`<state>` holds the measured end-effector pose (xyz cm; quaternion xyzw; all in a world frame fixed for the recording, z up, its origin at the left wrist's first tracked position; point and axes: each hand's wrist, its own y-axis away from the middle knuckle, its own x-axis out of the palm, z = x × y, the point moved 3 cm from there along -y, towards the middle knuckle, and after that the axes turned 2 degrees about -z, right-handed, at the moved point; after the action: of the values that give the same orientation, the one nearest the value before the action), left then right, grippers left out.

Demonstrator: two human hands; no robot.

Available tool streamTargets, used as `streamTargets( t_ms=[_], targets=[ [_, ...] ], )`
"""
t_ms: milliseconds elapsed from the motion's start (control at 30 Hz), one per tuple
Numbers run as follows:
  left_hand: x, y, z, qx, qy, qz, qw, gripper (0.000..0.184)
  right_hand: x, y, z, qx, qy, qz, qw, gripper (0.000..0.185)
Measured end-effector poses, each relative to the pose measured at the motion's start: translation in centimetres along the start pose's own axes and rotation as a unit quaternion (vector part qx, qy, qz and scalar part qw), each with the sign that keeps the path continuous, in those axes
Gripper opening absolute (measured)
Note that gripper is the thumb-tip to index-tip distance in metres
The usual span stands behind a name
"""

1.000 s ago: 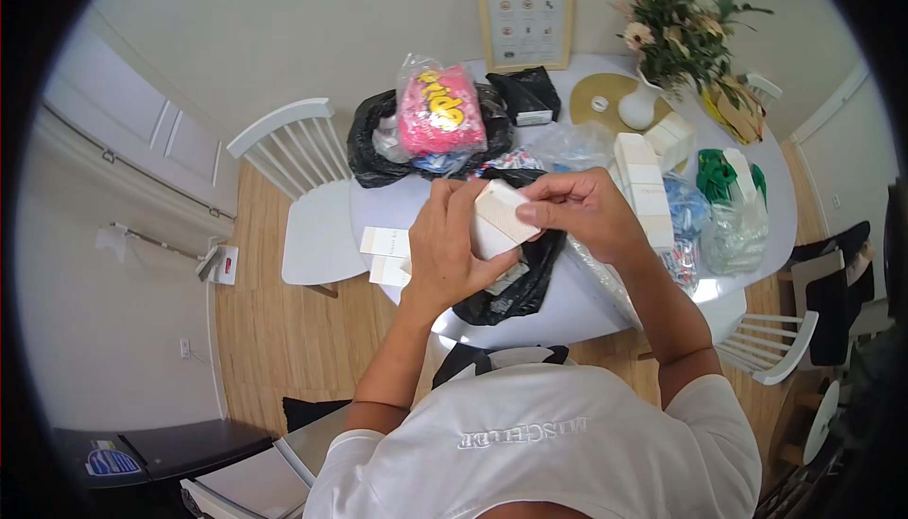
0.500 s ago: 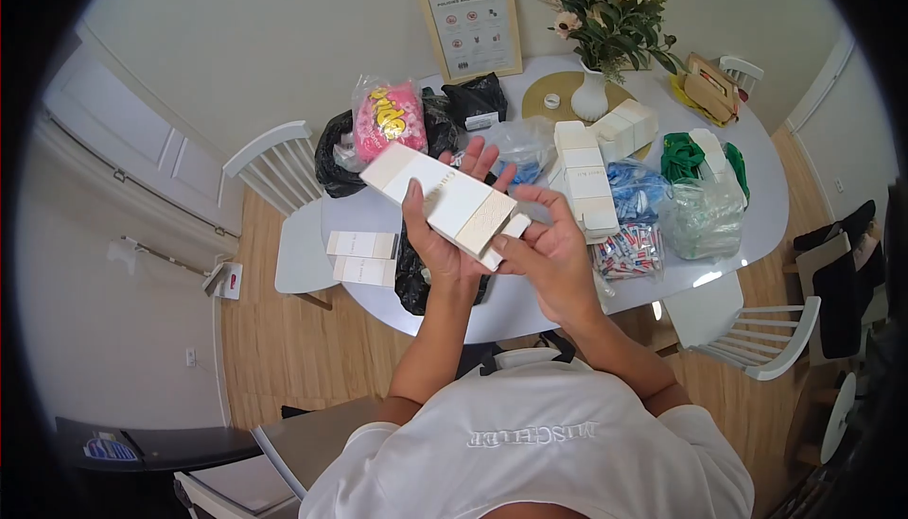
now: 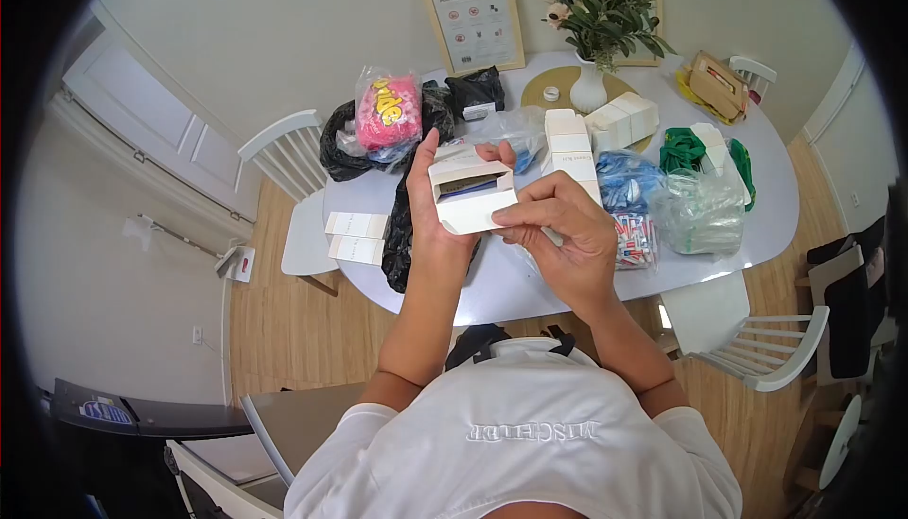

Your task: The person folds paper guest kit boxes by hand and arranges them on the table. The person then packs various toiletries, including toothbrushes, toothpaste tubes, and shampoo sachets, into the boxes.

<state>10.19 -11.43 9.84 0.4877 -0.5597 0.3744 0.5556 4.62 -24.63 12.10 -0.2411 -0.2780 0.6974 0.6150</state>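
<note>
A small white carton (image 3: 470, 211) is held up over the near side of the table, its opening tilted toward me. Something dark shows inside, too small to name. My left hand (image 3: 438, 199) wraps around the carton from the left, thumb up along one side and fingertips behind it. With thumb and forefinger, my right hand (image 3: 566, 240) pinches the end flap at the carton's lower right corner. Two similar cartons (image 3: 357, 237) lie side by side at the table's left. More white cartons (image 3: 569, 155) are stacked beyond my right hand.
On the table (image 3: 487, 300) lie a pink bag (image 3: 389, 112), black plastic bags (image 3: 399, 240), blue plastic packs (image 3: 628, 181), small packets (image 3: 635, 241), clear bags (image 3: 705, 216) and a green bag (image 3: 683, 154). A vase (image 3: 588, 90) stands at the back. White chairs (image 3: 757, 330) surround the table.
The carton has been tipped from lying slanted along my left palm to having its end face me. Its end now stands open, with the flap folded down under my right fingers.
</note>
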Motion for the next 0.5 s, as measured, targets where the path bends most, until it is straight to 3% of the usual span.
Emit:
streamTargets(
  t_ms=[100, 300, 367, 400, 433, 467, 500],
  targets=[
    [0.3, -0.2, 0.8, -0.026, 0.047, -0.058, 0.997, 0.039, -0.7, -0.3, 0.6, -0.05, 0.02, -0.004, 0.999, 0.024],
    [1.3, 0.1, 2.3, -0.087, 0.023, -0.006, 0.996, 0.041, -1.3, 0.4, 1.1, -0.084, 0.027, -0.015, 0.996, 0.025],
    [0.7, -0.4, 1.7, -0.064, -0.114, 0.071, 0.989, 0.043, -1.5, 0.3, 1.3, -0.092, 0.038, -0.031, 0.995, 0.025],
    [0.4, -1.0, 1.3, -0.01, -0.201, 0.096, 0.975, 0.047, -1.6, 0.4, 1.0, -0.08, 0.043, -0.03, 0.995, 0.024],
    [1.0, -0.5, 1.8, -0.018, -0.129, 0.052, 0.99, 0.046, -1.8, 0.5, 0.7, -0.082, 0.047, -0.017, 0.995, 0.023],
    [-0.1, -1.3, 0.9, -0.027, -0.148, 0.093, 0.984, 0.043, -1.8, 0.6, 0.4, -0.07, 0.023, -0.004, 0.997, 0.026],
    [-0.3, -1.7, 0.8, -0.039, -0.04, 0.068, 0.996, 0.042, -2.1, 0.6, -0.1, -0.06, -0.003, 0.009, 0.998, 0.029]
  ],
)
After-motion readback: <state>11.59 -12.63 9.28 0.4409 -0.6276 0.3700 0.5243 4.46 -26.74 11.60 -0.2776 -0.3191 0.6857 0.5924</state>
